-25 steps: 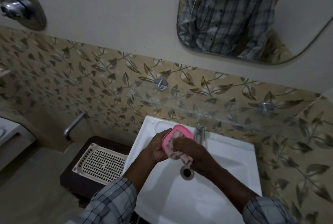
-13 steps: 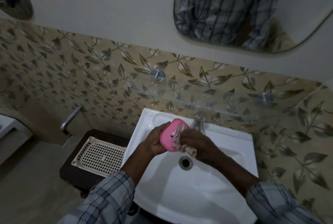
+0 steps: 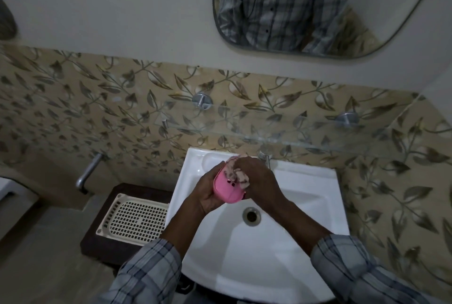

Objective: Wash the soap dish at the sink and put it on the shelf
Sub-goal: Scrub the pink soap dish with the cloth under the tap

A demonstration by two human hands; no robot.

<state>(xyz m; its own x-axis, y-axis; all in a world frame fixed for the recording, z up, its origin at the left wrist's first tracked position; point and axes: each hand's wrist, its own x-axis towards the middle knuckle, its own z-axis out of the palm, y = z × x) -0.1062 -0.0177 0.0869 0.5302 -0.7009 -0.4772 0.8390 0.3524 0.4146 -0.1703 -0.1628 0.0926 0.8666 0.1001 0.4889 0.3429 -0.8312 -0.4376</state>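
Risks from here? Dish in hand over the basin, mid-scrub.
1. The pink soap dish is held tilted in the grip of the left hand while the right hand rubs a cloth on it. It is likely wet, so it may slip into the sink.
2. The glass shelf juts out above the hands; lifting the dish could knock its front edge.

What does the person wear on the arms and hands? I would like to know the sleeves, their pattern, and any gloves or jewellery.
Both arms are in shirt sleeves with a plaid pattern, grey-blue with pale and dark stripes. The left sleeve and the right sleeve end well above the wrists, so the forearms are bare. The left hand and the right hand are bare too: no gloves, and no watch or ring shows.
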